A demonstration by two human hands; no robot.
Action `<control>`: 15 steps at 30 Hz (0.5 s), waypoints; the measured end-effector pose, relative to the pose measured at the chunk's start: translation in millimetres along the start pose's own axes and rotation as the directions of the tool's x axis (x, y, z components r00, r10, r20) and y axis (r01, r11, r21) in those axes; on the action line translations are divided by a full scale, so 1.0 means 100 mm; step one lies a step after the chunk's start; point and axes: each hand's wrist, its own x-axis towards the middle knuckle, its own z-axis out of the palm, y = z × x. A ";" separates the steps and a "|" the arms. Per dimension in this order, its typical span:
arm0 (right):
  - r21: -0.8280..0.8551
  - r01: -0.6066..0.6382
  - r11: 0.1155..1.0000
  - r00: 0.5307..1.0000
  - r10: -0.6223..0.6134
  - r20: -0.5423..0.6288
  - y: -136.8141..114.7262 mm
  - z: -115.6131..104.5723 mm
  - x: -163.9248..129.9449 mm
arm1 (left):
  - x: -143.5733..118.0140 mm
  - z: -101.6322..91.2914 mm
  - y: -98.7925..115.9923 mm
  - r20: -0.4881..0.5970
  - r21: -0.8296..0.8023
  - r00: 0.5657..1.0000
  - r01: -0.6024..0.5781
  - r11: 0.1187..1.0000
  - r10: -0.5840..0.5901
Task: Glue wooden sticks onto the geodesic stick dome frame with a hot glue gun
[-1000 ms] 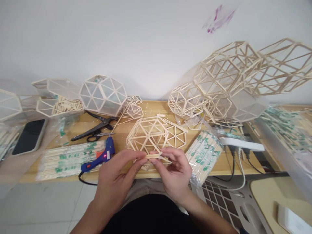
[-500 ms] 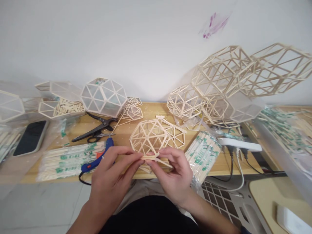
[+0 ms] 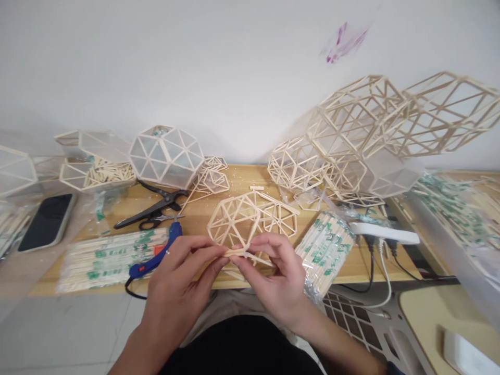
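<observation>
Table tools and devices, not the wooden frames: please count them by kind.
Glue gun: 1
Black shears: 1
Small scissors: 1
Phone: 1
White power strip: 1
Total: 5

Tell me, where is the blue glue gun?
The blue glue gun lies on the wooden table, left of centre in the head view, partly behind the left hand, between the scissors and a chopstick pack.

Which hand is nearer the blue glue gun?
Left. The left hand sits just right of the blue glue gun, almost touching it; the right hand is farther right, beyond the held sticks.
</observation>
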 end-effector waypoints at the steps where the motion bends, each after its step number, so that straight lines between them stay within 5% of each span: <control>1: -0.010 -0.001 1.000 1.000 0.001 0.015 0.00 0.00 0.01 | 0.01 -0.01 0.00 0.009 0.007 1.000 -0.015 1.000 0.015; 9: -0.082 0.056 0.995 0.991 -0.046 0.126 -0.03 0.00 0.04 | 0.02 -0.07 0.01 0.076 0.036 0.996 -0.054 0.998 0.051; 15: -0.055 0.029 0.998 0.999 -0.026 0.043 -0.04 -0.03 0.04 | -0.15 -0.31 -0.34 0.070 0.176 0.986 0.134 0.975 -0.149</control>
